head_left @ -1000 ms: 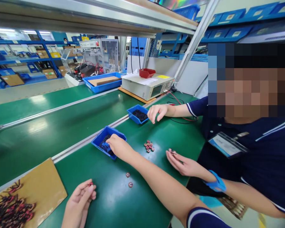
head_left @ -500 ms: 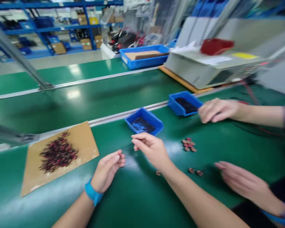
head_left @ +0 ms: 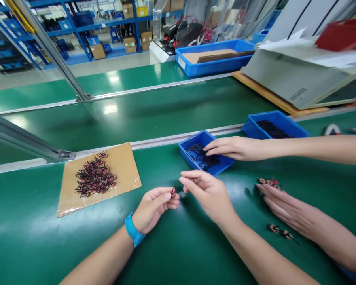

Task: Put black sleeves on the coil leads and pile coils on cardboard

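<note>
My left hand (head_left: 158, 206), with a blue band at the wrist, pinches a small red ring coil (head_left: 173, 193) between thumb and fingertips. A thin lead stands up from the coil. Just right of it, my right hand (head_left: 207, 194) has thumb and forefinger pressed together near the lead; what they hold is too small to make out. Behind my right hand, a blue bin (head_left: 192, 158) holds short black tube pieces (head_left: 206, 156). A co-worker's hand (head_left: 234, 147) reaches into this bin.
A pile of coils with black leads (head_left: 96, 176) lies on a brown sheet (head_left: 133, 170) at left. The co-worker's other hand (head_left: 293, 208) rests beside several ring coils (head_left: 269, 182). More coils (head_left: 280, 230) lie nearer. A second blue bin (head_left: 252, 124) and a grey machine (head_left: 284, 85) stand behind.
The view has shifted, and my two hands are closer together. The red coil now shows in my left fingertips. The co-worker's hand has moved left into the nearer bin.
</note>
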`<action>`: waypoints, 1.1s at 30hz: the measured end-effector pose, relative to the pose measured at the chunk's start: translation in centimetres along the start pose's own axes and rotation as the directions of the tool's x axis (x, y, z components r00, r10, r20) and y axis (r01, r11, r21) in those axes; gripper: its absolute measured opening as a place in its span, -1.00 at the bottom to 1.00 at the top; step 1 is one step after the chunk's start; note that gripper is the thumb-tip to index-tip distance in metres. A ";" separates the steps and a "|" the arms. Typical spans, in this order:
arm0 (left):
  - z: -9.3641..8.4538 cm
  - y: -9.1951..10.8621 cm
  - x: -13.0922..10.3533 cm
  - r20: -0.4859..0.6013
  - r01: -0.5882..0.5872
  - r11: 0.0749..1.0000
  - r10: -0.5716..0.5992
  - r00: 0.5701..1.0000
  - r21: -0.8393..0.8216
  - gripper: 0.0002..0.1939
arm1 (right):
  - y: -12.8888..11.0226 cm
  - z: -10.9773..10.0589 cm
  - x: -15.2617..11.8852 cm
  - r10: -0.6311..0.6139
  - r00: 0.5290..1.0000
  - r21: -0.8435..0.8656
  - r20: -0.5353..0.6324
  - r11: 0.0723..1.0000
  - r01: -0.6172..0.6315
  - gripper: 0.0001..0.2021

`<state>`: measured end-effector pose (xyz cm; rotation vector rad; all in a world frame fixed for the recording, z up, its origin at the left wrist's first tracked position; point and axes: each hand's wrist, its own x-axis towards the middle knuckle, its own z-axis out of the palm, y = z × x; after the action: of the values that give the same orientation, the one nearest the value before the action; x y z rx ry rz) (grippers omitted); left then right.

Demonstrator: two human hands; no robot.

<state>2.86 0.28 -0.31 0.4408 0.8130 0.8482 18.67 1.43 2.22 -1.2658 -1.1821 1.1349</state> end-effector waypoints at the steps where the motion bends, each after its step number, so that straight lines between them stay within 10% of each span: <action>1: 0.0 0.0 0.0 0.000 0.002 1.000 -0.002 1.000 -0.001 -0.72 | 0.0 0.0 0.0 0.005 1.000 -0.011 -0.002 1.000 -0.005 -0.84; 33: -0.2 -0.3 0.1 0.023 0.003 1.000 -0.003 1.000 0.004 -0.70 | 0.6 0.7 -0.8 0.044 0.996 0.003 0.073 0.999 -0.045 -0.83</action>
<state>2.83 0.19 -0.68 0.4519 0.7943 0.8376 17.93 0.73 1.62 -1.2620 -1.2097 1.2250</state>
